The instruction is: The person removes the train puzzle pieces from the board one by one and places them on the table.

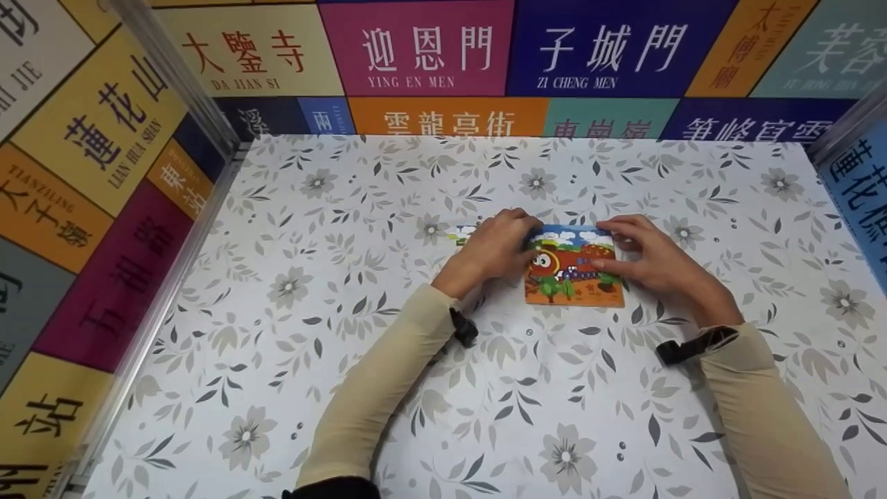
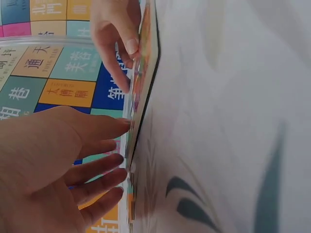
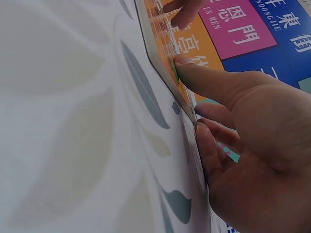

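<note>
A square board with a bright cartoon picture [image 1: 574,277] lies on the flowered tabletop, showing a big-eyed red creature, green bushes and a blue sky. My left hand [image 1: 495,242] is at its left side, with fingertips right at the edge. In the left wrist view that hand [image 2: 53,155] has its fingers stretched out. From the other side my right hand [image 1: 651,256] holds the board, thumb over the picture and fingers along the right edge and top corner. The right wrist view shows the thumb [image 3: 209,80] on the board's surface.
Beyond my left hand a second piece with clouds and green [image 1: 460,234] shows, partly hidden by the hand. Panels with large coloured lettering [image 1: 429,48] rise behind the table and at its sides. Each wrist wears a black strap [image 1: 464,327].
</note>
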### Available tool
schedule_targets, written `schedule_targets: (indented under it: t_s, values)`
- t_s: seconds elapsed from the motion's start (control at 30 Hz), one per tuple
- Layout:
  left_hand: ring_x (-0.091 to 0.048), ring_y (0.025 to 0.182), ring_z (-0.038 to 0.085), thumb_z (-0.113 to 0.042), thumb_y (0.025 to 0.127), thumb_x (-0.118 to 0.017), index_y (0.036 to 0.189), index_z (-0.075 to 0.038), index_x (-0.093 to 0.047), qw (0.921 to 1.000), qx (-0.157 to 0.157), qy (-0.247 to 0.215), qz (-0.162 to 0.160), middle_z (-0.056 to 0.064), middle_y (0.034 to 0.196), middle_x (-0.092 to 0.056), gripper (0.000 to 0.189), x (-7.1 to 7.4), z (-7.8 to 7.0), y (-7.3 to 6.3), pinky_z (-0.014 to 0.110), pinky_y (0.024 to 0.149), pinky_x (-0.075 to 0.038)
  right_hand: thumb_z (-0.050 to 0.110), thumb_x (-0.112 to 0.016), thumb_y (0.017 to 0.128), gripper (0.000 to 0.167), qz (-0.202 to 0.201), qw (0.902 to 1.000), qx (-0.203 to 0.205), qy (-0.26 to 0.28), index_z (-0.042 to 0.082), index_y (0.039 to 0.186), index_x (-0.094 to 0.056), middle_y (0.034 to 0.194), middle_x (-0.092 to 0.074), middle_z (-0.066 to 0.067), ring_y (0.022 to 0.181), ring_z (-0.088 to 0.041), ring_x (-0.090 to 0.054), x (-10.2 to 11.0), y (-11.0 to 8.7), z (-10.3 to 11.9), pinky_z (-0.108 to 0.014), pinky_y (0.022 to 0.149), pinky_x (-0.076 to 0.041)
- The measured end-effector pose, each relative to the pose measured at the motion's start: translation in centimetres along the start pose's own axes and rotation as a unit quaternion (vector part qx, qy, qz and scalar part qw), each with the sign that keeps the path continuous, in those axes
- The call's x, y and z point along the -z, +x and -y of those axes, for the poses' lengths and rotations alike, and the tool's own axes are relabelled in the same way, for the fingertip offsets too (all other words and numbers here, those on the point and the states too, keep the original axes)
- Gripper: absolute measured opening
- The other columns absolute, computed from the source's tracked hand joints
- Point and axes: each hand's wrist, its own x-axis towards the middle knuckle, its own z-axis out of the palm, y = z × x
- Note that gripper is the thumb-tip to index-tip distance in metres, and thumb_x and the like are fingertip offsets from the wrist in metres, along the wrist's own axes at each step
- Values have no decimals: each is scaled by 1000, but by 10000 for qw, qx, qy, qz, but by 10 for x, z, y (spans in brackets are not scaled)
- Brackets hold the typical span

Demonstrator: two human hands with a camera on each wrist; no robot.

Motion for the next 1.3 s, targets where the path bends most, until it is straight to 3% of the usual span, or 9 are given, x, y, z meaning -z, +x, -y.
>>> schedule_targets:
  t_s: [0.23,0.47,0.7,1.03,1.3]
  values:
    - [-60,132,24,-32,103,-75,145,-14,-67,9999,73,-123,75,6,140,-65,46,-1,0,3,42,113,-51,40,-83,97,77,83,9995,-274,101,16,162,-51,166,-38,-13,150,-47,-44,1,1,1,-68,126,-32]
    - [-54,134,24,-29,103,-76,147,-20,-67,9991,251,-319,147,6,142,-60,45,-2,-4,4,43,113,-47,39,-83,97,76,23,9996,-235,129,14,161,-52,165,-38,-15,149,-46,-45,0,1,0,-67,125,-34]
    - [-49,137,26,-29,103,-76,157,-17,-56,9992,305,-265,25,9,148,-53,58,-3,-6,4,43,115,-45,39,-84,96,77,61,9992,-326,234,16,162,-52,165,-38,-14,150,-47,-44,0,1,1,-69,125,-32]
    - [-49,136,28,-27,105,-72,148,-17,-63,9993,255,-279,31,9,149,-55,45,-4,-6,3,45,114,-44,32,-83,98,71,-87,9999,147,7,10,159,-54,161,-42,-20,143,-45,-49,-1,0,-1,-67,122,-38]
    - [-49,137,26,-31,106,-72,152,-18,-60,9994,246,-241,34,7,147,-57,50,-6,-4,3,46,117,-43,38,-84,96,74,-19,9999,-144,85,15,160,-54,163,-40,-16,148,-45,-45,0,1,0,-67,125,-35]
